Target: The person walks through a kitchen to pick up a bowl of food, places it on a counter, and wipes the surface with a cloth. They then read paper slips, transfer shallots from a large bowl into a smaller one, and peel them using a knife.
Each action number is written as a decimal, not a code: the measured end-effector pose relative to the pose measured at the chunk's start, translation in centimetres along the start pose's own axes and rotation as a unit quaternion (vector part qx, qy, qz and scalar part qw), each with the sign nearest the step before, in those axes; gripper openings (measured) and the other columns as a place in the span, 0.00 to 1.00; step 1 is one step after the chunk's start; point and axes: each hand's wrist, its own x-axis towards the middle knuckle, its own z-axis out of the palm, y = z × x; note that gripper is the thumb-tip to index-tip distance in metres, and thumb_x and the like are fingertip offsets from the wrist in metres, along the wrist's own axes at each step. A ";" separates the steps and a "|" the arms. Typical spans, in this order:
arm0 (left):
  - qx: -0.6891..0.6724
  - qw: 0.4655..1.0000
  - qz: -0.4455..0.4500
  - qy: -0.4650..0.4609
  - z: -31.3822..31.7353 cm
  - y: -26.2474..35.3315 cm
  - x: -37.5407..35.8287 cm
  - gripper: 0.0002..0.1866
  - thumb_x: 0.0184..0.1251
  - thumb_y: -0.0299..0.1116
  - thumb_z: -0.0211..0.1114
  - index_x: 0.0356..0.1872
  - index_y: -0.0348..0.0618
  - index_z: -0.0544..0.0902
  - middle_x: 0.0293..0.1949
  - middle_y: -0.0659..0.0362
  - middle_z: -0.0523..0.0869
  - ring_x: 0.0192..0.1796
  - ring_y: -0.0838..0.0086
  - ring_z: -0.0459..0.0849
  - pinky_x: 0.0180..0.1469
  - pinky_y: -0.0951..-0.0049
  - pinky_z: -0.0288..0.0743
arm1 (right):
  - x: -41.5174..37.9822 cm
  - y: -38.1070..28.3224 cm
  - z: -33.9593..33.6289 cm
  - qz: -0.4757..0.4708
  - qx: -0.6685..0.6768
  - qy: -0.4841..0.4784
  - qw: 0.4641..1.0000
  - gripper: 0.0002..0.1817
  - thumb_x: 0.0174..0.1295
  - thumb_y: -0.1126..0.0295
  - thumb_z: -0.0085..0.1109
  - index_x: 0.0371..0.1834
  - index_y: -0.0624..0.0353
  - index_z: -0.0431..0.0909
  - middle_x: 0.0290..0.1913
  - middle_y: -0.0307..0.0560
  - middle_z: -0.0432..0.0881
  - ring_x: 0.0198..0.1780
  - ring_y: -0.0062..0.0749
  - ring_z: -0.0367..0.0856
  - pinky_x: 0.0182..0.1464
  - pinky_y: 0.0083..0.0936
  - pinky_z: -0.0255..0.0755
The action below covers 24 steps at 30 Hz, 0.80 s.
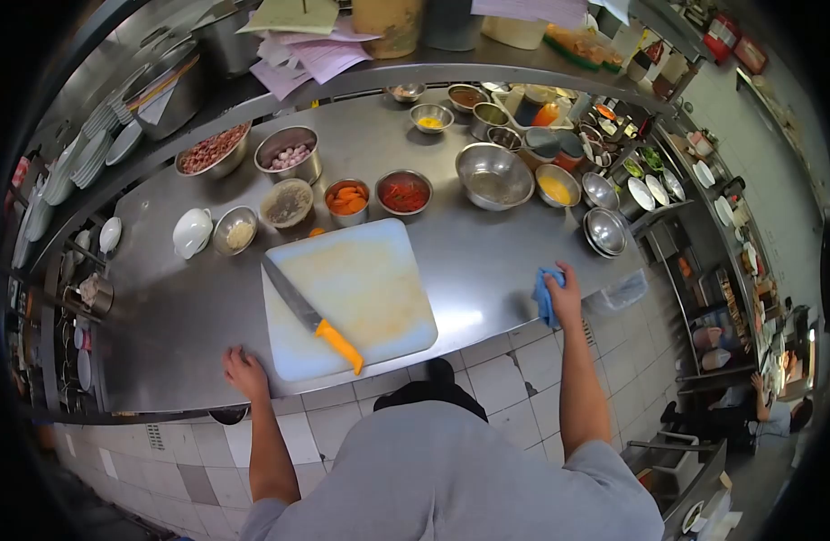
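My right hand point(566, 296) grips a crumpled blue cloth point(546, 298) at the front edge of the steel table point(487, 288). Left of the cutting board, my left hand point(244, 371) rests on the tabletop near its front edge, holding nothing, fingers slightly apart. Between the two hands lies the white cutting board point(370, 279), stained yellowish. Diagonally across its left part lies a knife point(293, 293) with an orange handle point(340, 348), touched by neither hand.
Behind the board stand bowls of carrot pieces point(347, 198), red peppers point(403, 192) and small pale onions point(287, 155). A large steel bowl point(494, 176) is farther right, near a bowl of yellow liquid point(557, 186). An overhead shelf point(406, 72) crosses the back. Another person point(749, 415) is at far right.
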 end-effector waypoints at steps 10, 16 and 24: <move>-0.010 1.000 0.001 -0.012 -0.1 -0.1 0.2 0.17 0.61 0.34 0.59 0.52 0.46 0.77 0.64 0.50 0.72 0.71 0.54 0.64 0.71 0.42 0.49 | -6.5 1.6 16.7 -0.201 -0.253 0.054 0.945 0.32 0.58 0.62 0.60 0.66 0.58 0.67 0.69 0.64 0.63 0.68 0.59 0.62 0.68 0.48 0.56; -0.005 0.999 -0.028 -0.038 -1.3 0.6 0.4 0.18 0.61 0.34 0.60 0.53 0.45 0.76 0.65 0.49 0.70 0.72 0.52 0.61 0.72 0.41 0.47 | -5.8 1.7 16.8 -0.224 -0.255 0.041 0.939 0.31 0.57 0.63 0.60 0.65 0.59 0.68 0.67 0.63 0.66 0.66 0.58 0.65 0.68 0.47 0.59; -0.021 0.997 -0.043 -0.056 -1.7 0.9 0.4 0.18 0.61 0.35 0.60 0.53 0.44 0.75 0.66 0.48 0.69 0.73 0.51 0.59 0.73 0.41 0.44 | -5.9 1.3 16.8 -0.223 -0.272 0.040 0.935 0.31 0.57 0.64 0.61 0.65 0.59 0.67 0.67 0.62 0.66 0.66 0.57 0.66 0.67 0.46 0.60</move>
